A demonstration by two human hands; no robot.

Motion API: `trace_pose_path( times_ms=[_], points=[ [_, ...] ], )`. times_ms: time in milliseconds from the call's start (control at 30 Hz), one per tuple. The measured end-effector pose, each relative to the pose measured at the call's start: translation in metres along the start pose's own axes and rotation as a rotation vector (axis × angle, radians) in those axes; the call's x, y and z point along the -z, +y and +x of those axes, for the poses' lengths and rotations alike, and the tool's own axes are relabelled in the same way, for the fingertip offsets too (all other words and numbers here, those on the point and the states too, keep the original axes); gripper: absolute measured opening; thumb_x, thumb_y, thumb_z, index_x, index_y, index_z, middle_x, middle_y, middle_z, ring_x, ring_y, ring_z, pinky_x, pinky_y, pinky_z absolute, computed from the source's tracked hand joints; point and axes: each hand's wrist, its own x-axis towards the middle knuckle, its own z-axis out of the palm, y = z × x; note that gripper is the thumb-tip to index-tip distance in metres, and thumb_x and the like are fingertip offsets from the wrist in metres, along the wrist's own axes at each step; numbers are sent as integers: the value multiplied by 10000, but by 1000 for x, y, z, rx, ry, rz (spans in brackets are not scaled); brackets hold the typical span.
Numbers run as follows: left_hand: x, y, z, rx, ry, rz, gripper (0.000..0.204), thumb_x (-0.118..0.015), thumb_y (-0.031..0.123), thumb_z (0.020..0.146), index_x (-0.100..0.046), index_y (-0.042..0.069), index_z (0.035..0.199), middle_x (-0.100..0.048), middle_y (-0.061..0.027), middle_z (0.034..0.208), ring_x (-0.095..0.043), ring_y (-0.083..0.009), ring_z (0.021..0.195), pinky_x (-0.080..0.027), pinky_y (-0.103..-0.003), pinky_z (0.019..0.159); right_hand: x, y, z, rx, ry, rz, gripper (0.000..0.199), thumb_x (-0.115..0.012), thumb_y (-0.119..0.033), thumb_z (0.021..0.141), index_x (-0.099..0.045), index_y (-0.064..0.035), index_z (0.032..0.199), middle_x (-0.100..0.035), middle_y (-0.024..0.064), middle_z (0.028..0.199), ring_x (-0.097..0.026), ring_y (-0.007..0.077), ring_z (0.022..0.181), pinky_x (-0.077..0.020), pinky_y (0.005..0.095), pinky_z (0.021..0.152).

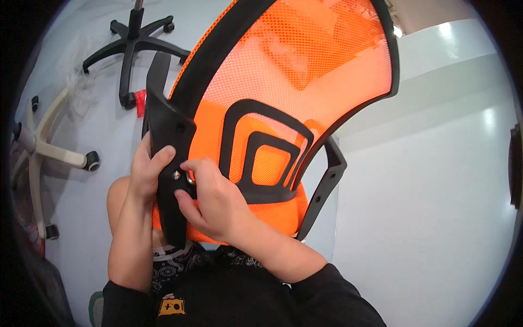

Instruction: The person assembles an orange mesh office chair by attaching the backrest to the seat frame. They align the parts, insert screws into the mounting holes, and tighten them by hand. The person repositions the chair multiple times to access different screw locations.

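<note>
Steadiness helps: left hand (143, 173) grips the black armrest (168, 129); right hand (219, 203), curled, its grip unclear, should keep the bolt (176, 175) square.

The backrest (283, 87) is mesh cloth rimmed with matt plastic. Left of it, the armrest (170, 128) looks smooth, matt plastic and its bolt (176, 175) glossy metal.

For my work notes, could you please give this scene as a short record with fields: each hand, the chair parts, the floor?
Left hand: grips black armrest, thumb in front
Right hand: thumb and forefinger apart, near silver bolt
Backrest: orange mesh, black frame
Opposite side: second armrest
Floor: black wheeled base, white wheeled base
</note>
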Motion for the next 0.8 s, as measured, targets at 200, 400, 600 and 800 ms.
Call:
trace_pose_path(
  times_ms=[200, 400, 600, 800],
  points=[
    [2, 0, 2, -2, -24, -65, 511, -617, 105, 848, -441, -51, 1302, -572, -102, 1200, -561, -173, 1078, -449, -304, 937, 31, 18, 14, 100, -176, -134, 176, -567, -68, 876, -576, -47, 1050, -502, 162, 939, -573, 354, 858, -500, 413, 698],
    [6, -6, 0, -20, 3, 65, 458, -611, 142, 875, -460, -41, 1267, -597, -106, 1145, -595, -154, 997, -497, -283, 849, 38, 16, 26, 278, -286, -65, 165, -705, 6, 748, -681, -45, 903, -606, 66, 807, -637, 184, 708, -498, 275, 608],
    [8, -9, 4, -97, 9, 39, 495, -684, 197, 842, -480, -82, 1196, -607, -124, 1106, -603, -159, 984, -503, -280, 837, 30, 28, 47, 293, -350, 96, 147, -720, 5, 740, -659, -26, 871, -644, 66, 780, -657, 166, 698, -521, 253, 620],
    [11, -13, 7, -81, -43, 99, 488, -587, 132, 881, -434, -52, 1307, -599, -124, 1167, -588, -167, 1042, -478, -300, 910, 27, 34, 52, 201, -382, 171, 149, -712, 26, 745, -583, -4, 814, -659, 60, 767, -673, 158, 730, -541, 246, 662]
  ],
)
